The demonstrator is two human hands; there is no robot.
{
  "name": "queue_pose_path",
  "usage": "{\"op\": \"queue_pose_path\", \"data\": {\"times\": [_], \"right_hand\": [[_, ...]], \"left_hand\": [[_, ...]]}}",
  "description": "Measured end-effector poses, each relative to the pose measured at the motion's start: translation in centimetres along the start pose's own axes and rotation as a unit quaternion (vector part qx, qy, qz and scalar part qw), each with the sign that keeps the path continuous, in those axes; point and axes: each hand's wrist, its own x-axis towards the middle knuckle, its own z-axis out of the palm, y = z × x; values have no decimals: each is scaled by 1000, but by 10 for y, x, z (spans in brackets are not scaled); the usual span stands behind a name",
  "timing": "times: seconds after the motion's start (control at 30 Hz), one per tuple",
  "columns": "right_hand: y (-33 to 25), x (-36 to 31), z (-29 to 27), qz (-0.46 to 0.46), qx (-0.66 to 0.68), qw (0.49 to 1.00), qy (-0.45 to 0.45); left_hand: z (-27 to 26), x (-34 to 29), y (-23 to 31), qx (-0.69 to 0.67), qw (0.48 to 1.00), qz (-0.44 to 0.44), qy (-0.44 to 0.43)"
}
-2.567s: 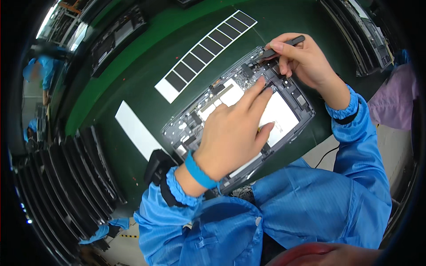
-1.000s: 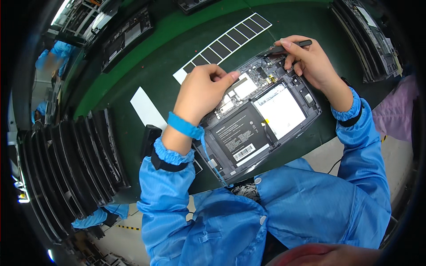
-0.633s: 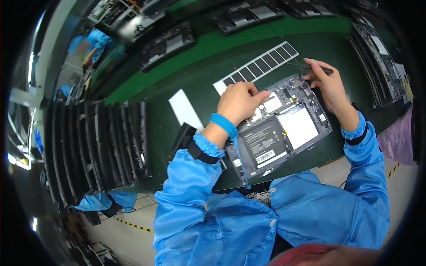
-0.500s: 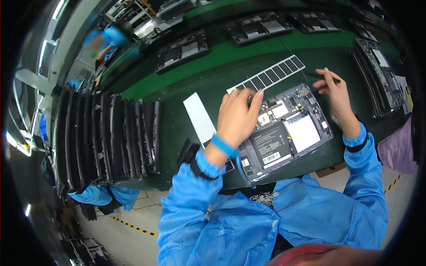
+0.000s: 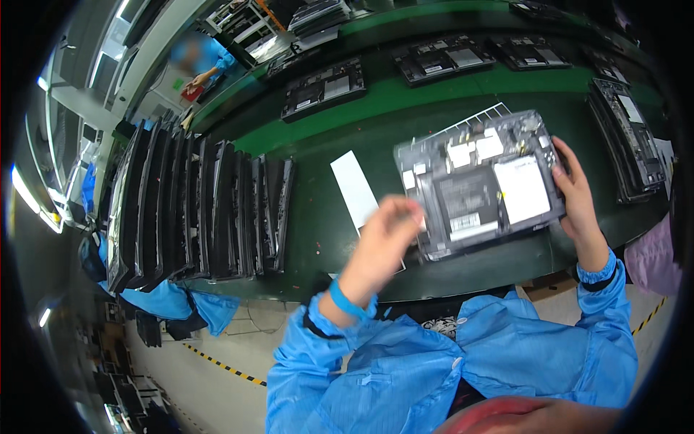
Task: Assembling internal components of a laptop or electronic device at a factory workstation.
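The open laptop base (image 5: 463, 199) lies at the centre of the work, just right of the middle of the view, its inner side facing the camera; its outline is slightly blurred, and whether it touches the green table (image 5: 311, 224) is hard to tell.

The right hand (image 5: 578, 192) is at the base's 3 o'clock edge, thumb over the front and fingers along the rim, clasping it; the left hand (image 5: 379, 242) is at its 8 o'clock corner, thumb and fingertips drawn close together, but blur leaves it unclear whether they pinch the edge or only touch it.

Inside the base, a dark battery (image 5: 470, 202) sits toward 6 o'clock and a white panel (image 5: 524, 189) toward 3 o'clock; a sheet of black pads (image 5: 477, 120) lies at 12 o'clock, partly hidden behind the base; a white strip (image 5: 353, 188) lies at 9 o'clock, near the left hand.

Farther off at 9 o'clock stands a row of dark panels (image 5: 199, 210); a stack of laptop bases (image 5: 630, 141) is between 2 and 3 o'clock; a co-worker in blue (image 5: 215, 56) is near 10 o'clock.
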Motion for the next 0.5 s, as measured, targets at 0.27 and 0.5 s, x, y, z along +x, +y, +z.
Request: {"op": "queue_pose_path", "data": {"times": [0.27,0.5], "right_hand": [[7,65,25,-81,126,985,81],[30,69,12,-50,134,984,104]], "left_hand": [[-164,247,17,-312,912,-79,254],[-198,365,-18,-342,845,-245,331]]}}
